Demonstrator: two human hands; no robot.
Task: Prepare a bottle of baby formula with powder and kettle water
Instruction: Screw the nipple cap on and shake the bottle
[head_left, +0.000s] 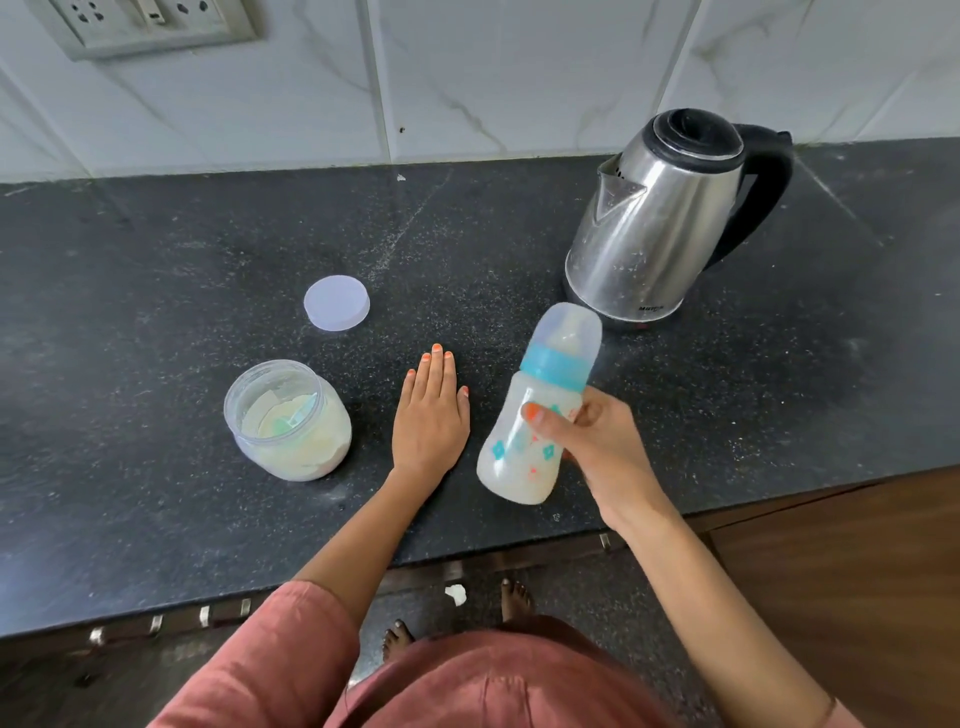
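Note:
My right hand grips a baby bottle around its waist and holds it tilted above the counter. The bottle has a blue collar, a clear cap over the teat, and milky liquid inside. My left hand lies flat on the dark counter, palm down, fingers together, holding nothing. To its left stands an open clear jar of formula powder with a green scoop inside. The jar's pale lid lies flat further back. A steel kettle with a black handle stands at the back right, lid closed.
A tiled wall runs behind the counter, with a socket panel at the top left. The counter's front edge crosses below my arms, with drawer handles under it. A wooden surface is at the lower right. My bare feet stand on the floor.

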